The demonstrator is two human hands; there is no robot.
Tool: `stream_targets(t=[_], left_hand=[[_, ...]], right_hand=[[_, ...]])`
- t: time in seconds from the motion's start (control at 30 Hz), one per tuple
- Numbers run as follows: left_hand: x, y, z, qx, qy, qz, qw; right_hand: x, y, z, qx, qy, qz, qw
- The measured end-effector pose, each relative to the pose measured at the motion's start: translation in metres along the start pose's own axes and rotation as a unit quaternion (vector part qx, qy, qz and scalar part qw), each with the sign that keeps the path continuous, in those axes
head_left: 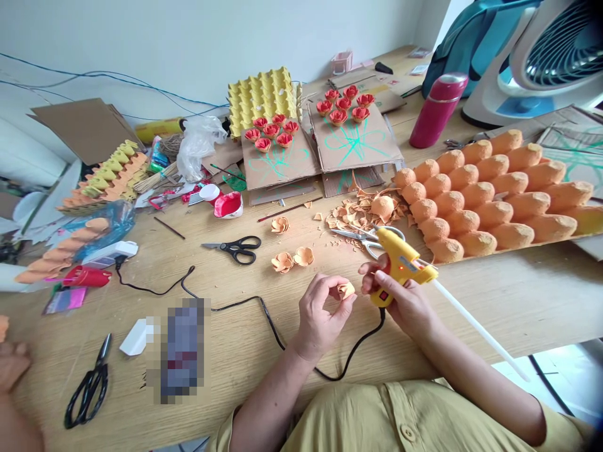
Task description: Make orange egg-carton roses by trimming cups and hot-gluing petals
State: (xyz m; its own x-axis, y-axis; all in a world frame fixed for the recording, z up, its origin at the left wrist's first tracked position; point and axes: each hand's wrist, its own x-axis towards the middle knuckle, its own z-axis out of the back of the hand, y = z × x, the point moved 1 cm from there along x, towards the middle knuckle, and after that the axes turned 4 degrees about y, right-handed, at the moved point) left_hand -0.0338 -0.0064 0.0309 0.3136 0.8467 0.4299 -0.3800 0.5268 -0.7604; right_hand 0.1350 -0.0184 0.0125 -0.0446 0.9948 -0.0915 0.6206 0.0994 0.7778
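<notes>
A small orange petal bud point(346, 290) is pinched between the thumb and fingertips of the left hand point(323, 314), above the near middle of the table point(245, 351). Just to the right, a yellow glue gun point(398, 254) is gripped by the right hand point(400, 298), its handle held in curled fingers; whether the trigger is being pressed cannot be told. The nozzle is pointed far and left, and a long white glue stick point(475, 323) is seen protruding from the back toward the near right. A black cord point(264, 307) is trailed from the handle's base across to the left.

Three orange flowers point(304, 256) are laid just beyond the left hand, with black-handled scissors point(244, 248) to their left. Orange scraps point(348, 213) are heaped beyond the glue gun, and to the right an orange egg tray point(475, 216) is set. On the far side, red flowers point(338, 117) are stood in two groups on cardboard point(358, 147). At the left edge, another person's hand point(12, 364) is partly shown
</notes>
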Motion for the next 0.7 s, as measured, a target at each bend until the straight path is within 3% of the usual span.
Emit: stream_targets(t=[0.13,0.27,0.53,0.7], left_hand=[[0.001,0.004,0.002,-0.017,-0.008,0.023,1.0],[0.001,0.006,0.002,-0.069,0.017,0.068,0.995],[0.002,-0.004,-0.001,-0.224,0.17,0.097,0.955],[-0.005,-0.008,-0.009,-0.299,0.269,0.129,0.906]], right_hand=[[0.002,0.005,0.003,0.031,-0.013,0.013,0.999],[0.004,0.003,0.003,0.044,0.018,-0.032,0.998],[0.004,-0.005,0.007,0.006,0.069,-0.055,0.996],[0.006,-0.009,0.006,-0.069,0.098,-0.011,0.993]])
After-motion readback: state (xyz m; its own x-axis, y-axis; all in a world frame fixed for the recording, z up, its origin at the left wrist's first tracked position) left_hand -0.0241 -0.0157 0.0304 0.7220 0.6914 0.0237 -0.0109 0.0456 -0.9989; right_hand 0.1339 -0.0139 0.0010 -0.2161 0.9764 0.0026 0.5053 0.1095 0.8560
